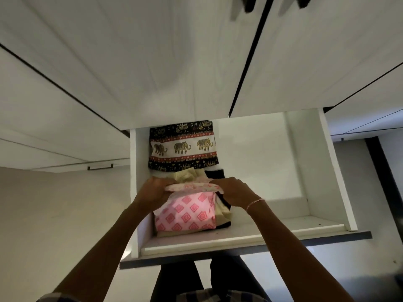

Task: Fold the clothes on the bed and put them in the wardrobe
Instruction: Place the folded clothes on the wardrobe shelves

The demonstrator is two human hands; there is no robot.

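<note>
gripping: left hand point(155, 191) and right hand point(236, 192), fingers curled on the far folded edge of the pink diamond-print garment point(185, 215), one at either end. garment lies atop a cream and black pile point(187, 174) at the front left of the drawer point(239, 239). elephant-print cloth point(183, 147), folded, at the back left corner, touching the pile. bracelet point(255, 202) on right wrist.

A white drawer point(340, 171) stands pulled out below closed wardrobe doors point(130, 62). The left hand point(156, 190) and right hand point(234, 191) grip the far folded edge of a pink cloth point(185, 214) lying at the drawer's left side, on top of a cream cloth point(185, 174) and a black cloth point(216, 173). An elephant cloth point(183, 147) lies just behind. A bracelet point(255, 202) circles the right wrist.
</note>
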